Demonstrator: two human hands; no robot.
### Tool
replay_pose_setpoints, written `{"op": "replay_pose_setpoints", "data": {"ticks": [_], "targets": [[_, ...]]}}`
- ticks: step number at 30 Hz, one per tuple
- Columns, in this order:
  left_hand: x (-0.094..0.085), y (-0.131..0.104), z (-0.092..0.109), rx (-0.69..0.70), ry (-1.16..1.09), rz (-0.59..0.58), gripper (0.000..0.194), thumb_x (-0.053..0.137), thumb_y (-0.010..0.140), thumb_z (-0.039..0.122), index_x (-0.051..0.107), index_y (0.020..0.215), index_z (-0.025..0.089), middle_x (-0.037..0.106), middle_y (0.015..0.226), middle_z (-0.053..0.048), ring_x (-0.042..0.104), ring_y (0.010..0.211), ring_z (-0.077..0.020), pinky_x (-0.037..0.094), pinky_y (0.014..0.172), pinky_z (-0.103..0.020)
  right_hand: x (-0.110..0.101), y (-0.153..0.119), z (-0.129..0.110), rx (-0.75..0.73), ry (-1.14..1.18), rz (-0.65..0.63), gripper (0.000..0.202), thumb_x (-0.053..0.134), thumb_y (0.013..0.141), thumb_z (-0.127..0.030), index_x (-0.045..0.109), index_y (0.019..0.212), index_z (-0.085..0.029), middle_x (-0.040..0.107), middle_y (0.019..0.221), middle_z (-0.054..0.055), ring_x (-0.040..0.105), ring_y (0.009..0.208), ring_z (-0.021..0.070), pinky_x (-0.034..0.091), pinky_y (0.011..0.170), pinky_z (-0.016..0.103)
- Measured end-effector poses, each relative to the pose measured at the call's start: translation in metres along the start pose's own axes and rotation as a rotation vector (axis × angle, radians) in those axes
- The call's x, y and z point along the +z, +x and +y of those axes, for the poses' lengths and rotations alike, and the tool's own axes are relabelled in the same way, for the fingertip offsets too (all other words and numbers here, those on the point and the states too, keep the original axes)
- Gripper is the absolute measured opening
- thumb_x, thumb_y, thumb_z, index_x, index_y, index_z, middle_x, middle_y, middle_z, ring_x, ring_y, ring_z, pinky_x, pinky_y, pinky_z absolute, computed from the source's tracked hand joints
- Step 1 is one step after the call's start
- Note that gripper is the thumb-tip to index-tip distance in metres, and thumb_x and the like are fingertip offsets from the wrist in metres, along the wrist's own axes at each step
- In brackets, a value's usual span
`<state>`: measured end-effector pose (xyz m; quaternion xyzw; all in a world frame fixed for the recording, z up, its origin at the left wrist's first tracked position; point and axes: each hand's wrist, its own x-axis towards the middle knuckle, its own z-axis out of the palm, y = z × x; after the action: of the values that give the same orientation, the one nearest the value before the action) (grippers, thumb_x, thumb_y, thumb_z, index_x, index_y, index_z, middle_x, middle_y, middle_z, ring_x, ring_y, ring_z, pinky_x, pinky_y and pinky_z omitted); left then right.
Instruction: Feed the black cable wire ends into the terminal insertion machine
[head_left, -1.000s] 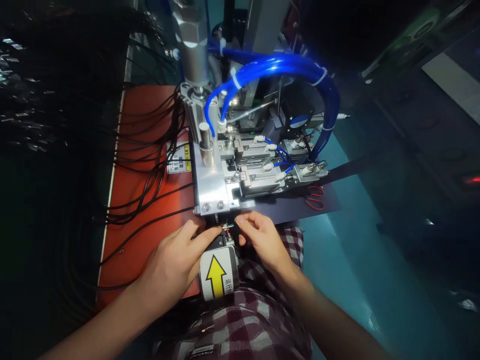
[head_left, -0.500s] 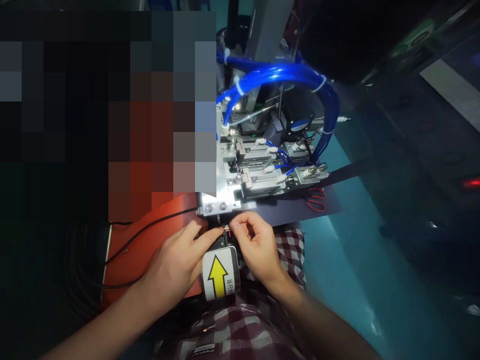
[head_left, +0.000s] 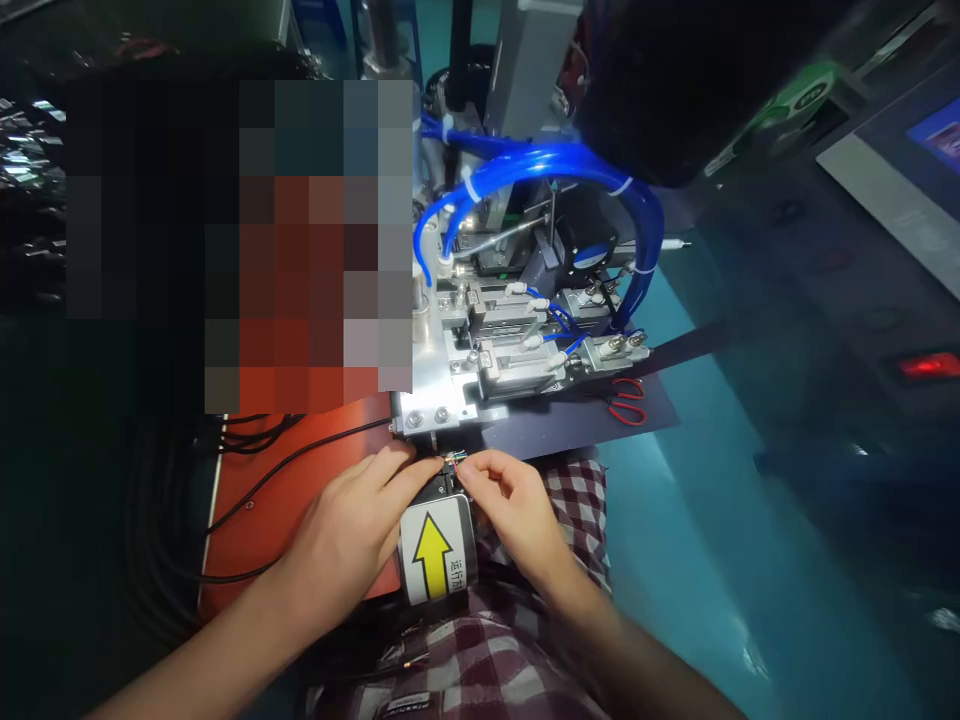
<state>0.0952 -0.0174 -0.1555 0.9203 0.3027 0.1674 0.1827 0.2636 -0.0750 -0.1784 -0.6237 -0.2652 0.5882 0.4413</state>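
Observation:
Thin coloured wires [head_left: 454, 457] stick up in a small bunch just in front of the metal machine block. The fingers of my left hand [head_left: 356, 515] are closed on the bunch from the left, the index finger stretched to its base. From the other side, my right hand [head_left: 517, 500] pinches at the same wires, thumb and forefinger together. Just below the fingertips is a black part [head_left: 442, 485], largely covered. Nearest to me, a rounded white label with a yellow arrow [head_left: 433, 553] faces up between my wrists.
An orange-red plate [head_left: 300, 480] with black cables [head_left: 277, 460] lies left. Ahead stands a metal fixture [head_left: 435, 390] with pneumatic cylinders [head_left: 517, 370] and a thick blue hose bundle [head_left: 555, 158]. Red-handled scissors [head_left: 627, 402] lie on the dark plate at right. Checked cloth [head_left: 480, 660] covers my lap.
The coloured wires show more clearly between my fingertips, and my right hand has shifted slightly left and down. My left hand stays nearly in place. The camera view has shifted a little.

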Motion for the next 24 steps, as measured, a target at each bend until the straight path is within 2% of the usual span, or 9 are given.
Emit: {"op": "replay_pose_setpoints", "data": {"ticks": [3, 6, 8, 11, 12, 14, 18, 20, 24], "targets": [[-0.001, 0.0, 0.0, 0.003, 0.004, -0.008, 0.032, 0.039, 0.087, 0.01, 0.06, 0.111, 0.011, 0.062, 0.095, -0.012, 0.062, 0.08, -0.0219, 0.054, 0.067, -0.033, 0.004, -0.005, -0.006, -0.041, -0.144, 0.038, 0.019, 0.061, 0.076, -0.034, 0.059, 0.069, -0.017, 0.047, 0.056, -0.003, 0.038, 0.048, 0.0104, 0.03, 0.046, 0.024], [-0.001, 0.001, 0.0, 0.005, 0.014, -0.005, 0.032, 0.037, 0.088, 0.01, 0.061, 0.11, 0.011, 0.063, 0.093, -0.012, 0.062, 0.078, -0.0211, 0.054, 0.066, -0.032, 0.004, -0.009, -0.014, -0.294, -0.511, 0.154, 0.018, 0.055, 0.082, -0.027, 0.057, 0.066, -0.019, 0.049, 0.06, -0.001, 0.044, 0.055, 0.0132, 0.034, 0.054, 0.027], [-0.001, 0.001, 0.0, 0.009, 0.021, 0.002, 0.031, 0.037, 0.089, 0.012, 0.06, 0.11, 0.012, 0.063, 0.092, -0.011, 0.062, 0.076, -0.0208, 0.054, 0.065, -0.032, 0.003, -0.011, -0.019, -0.463, -0.736, 0.185, 0.02, 0.05, 0.084, -0.022, 0.057, 0.066, -0.019, 0.052, 0.063, 0.001, 0.047, 0.059, 0.0147, 0.034, 0.059, 0.029], [-0.001, 0.001, 0.001, 0.017, 0.027, 0.012, 0.031, 0.037, 0.089, 0.012, 0.06, 0.11, 0.013, 0.063, 0.09, -0.011, 0.062, 0.073, -0.0204, 0.054, 0.062, -0.032, 0.001, -0.011, -0.021, -0.559, -0.848, 0.183, 0.018, 0.049, 0.085, -0.02, 0.057, 0.069, -0.019, 0.055, 0.066, 0.002, 0.048, 0.062, 0.0157, 0.032, 0.062, 0.03], [-0.001, 0.001, 0.001, 0.02, 0.029, 0.014, 0.031, 0.037, 0.089, 0.012, 0.06, 0.11, 0.013, 0.063, 0.09, -0.01, 0.061, 0.072, -0.0203, 0.054, 0.061, -0.032, 0.001, -0.009, -0.02, -0.537, -0.805, 0.183, 0.017, 0.049, 0.085, -0.02, 0.057, 0.07, -0.019, 0.054, 0.067, 0.002, 0.048, 0.063, 0.0155, 0.033, 0.062, 0.03], [0.0, 0.001, 0.001, 0.015, 0.027, 0.011, 0.03, 0.037, 0.089, 0.012, 0.06, 0.11, 0.014, 0.062, 0.089, -0.01, 0.061, 0.071, -0.0201, 0.053, 0.06, -0.032, -0.001, -0.003, -0.016, -0.39, -0.588, 0.137, 0.016, 0.051, 0.083, -0.023, 0.056, 0.069, -0.019, 0.052, 0.064, 0.0, 0.046, 0.058, 0.0137, 0.033, 0.058, 0.028], [0.0, 0.0, 0.0, -0.008, 0.005, -0.001, 0.03, 0.038, 0.089, 0.012, 0.059, 0.111, 0.016, 0.062, 0.09, -0.008, 0.061, 0.073, -0.0194, 0.053, 0.062, -0.031, -0.008, 0.014, -0.002, -0.036, -0.04, -0.068, 0.019, 0.058, 0.078, -0.031, 0.055, 0.066, -0.017, 0.045, 0.051, -0.006, 0.037, 0.045, 0.0086, 0.028, 0.046, 0.022], [0.0, 0.0, -0.001, -0.009, -0.007, -0.002, 0.031, 0.038, 0.089, 0.012, 0.059, 0.112, 0.016, 0.062, 0.09, -0.008, 0.061, 0.074, -0.019, 0.053, 0.063, -0.03, -0.012, 0.018, 0.005, 0.02, 0.064, -0.096, 0.021, 0.06, 0.077, -0.033, 0.056, 0.066, -0.016, 0.044, 0.047, -0.007, 0.035, 0.043, 0.0075, 0.026, 0.046, 0.022], [0.0, 0.0, 0.0, -0.007, -0.016, -0.004, 0.031, 0.039, 0.088, 0.01, 0.058, 0.112, 0.015, 0.062, 0.092, -0.009, 0.061, 0.078, -0.0194, 0.053, 0.066, -0.03, -0.011, 0.018, 0.007, -0.013, 0.101, -0.064, 0.024, 0.058, 0.079, -0.038, 0.06, 0.072, -0.015, 0.048, 0.051, -0.006, 0.039, 0.044, 0.0072, 0.029, 0.048, 0.022]]}}
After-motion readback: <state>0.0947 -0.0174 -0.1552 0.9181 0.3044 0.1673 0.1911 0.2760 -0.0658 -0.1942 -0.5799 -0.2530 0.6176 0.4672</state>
